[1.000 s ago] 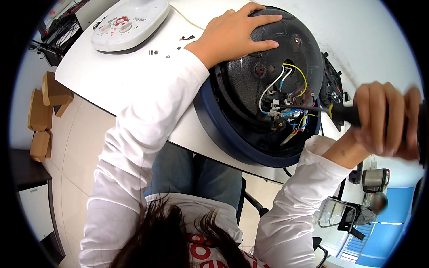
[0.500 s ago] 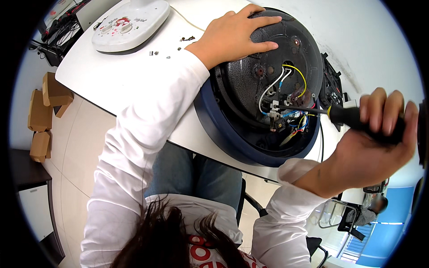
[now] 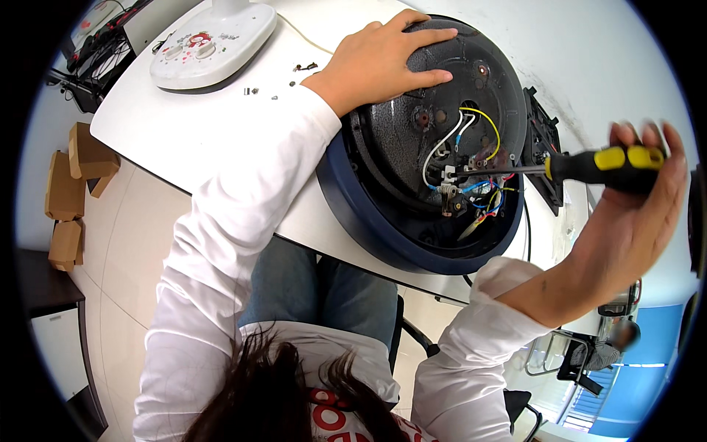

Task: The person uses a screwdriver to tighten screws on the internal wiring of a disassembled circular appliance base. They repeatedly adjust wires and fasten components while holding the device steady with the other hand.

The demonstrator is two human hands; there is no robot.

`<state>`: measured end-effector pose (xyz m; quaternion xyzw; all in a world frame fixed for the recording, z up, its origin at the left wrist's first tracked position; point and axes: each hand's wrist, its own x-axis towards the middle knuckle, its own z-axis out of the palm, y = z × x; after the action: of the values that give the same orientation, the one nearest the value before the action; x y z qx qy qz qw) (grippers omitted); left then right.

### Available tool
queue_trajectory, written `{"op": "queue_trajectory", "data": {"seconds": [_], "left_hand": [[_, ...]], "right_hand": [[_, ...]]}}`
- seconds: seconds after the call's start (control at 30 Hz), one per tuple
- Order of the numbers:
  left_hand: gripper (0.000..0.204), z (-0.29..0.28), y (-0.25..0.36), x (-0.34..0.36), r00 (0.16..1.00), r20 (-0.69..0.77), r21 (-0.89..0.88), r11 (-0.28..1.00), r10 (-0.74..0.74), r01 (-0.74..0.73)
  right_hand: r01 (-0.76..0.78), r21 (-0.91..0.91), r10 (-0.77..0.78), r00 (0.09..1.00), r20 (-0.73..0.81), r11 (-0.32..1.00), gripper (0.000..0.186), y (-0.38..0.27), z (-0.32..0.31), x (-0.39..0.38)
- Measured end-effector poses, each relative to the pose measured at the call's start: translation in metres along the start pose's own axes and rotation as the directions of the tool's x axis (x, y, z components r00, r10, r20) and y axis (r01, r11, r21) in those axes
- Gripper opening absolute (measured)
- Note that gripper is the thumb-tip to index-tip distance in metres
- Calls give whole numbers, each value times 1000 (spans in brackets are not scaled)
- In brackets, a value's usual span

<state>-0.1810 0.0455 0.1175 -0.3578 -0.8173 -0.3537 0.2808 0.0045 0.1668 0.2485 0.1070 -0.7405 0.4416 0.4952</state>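
1) From where I stand, the navy tub sits on the white table, and a round black plate covers the far part of it, with a white connector and a tangle of coloured wires toward the tub's right side

2) The left hand lies at the tub's far left, fingers spread wide and laid over the plate's rim; it seems to press down rather than pinch

3) Out to the right of the tub, the right hand has its fingers loosely curled behind the handle of a black and yellow screwdriver; the fingertips blur, so I can't tell how firm the hold is

4) The shaft reaches left over the tub, its tip at the connector, though I can't see whether it is seated

5) I'd judge the plate stiff, fairly heavy and a little slick, best held by the rim, clear of the soft wires; the connector looks brittle, the screwdriver light and rigid, best gripped by its thick handle

6) Left of the tub lie small metal bits, with a white knobbed base beyond; a black frame is just right of it
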Motion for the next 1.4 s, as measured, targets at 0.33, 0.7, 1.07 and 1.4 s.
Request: {"op": "queue_trajectory", "data": {"seconds": [0.33, 0.7, 1.07, 1.4], "left_hand": [[59, -19, 6, 3, 991, 110, -115, 991, 81, -69], [56, 7, -3, -1, 1000, 6, -23, 1000, 5, -5], [56, 8, -8, -1, 999, 6, -5, 999, 38, -38], [56, 12, -9, 0, 997, -36, -28, 998, 62, -63]], "right_hand": [[-364, 602, -298, 619, 726, 711, 24, 7, 0, 25], [39, 255, -45, 999, 18, 966, 22, 16, 11, -6], [-453, 611, -200, 673, 712, 649, 49, 26, 0, 19], [112, -11, -106, 966, 235, 994, 57, 14, -11, 10]]}}
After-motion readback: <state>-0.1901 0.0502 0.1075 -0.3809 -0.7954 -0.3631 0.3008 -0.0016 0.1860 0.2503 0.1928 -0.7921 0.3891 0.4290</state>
